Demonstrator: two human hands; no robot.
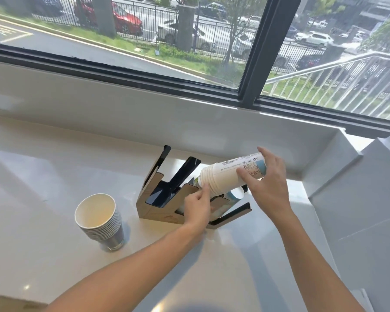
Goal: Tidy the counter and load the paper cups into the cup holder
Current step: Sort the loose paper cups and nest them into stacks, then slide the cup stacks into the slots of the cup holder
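A black and wood cup holder (158, 199) with slanted slots stands on the white counter (43, 176). My right hand (268, 183) grips a nested stack of white printed paper cups (225, 174), tilted with its rims toward the holder's right slot. My left hand (197, 208) pinches the lower rim end of that stack just above the slot. More cups (230, 199) lie in that right slot, partly hidden by my hands. A second stack of blue-sided cups (99, 221) stands upright, mouths up, to the left of the holder.
A raised white sill (144, 109) and a dark-framed window run along the back of the counter. A white wall corner (347, 188) closes the counter on the right.
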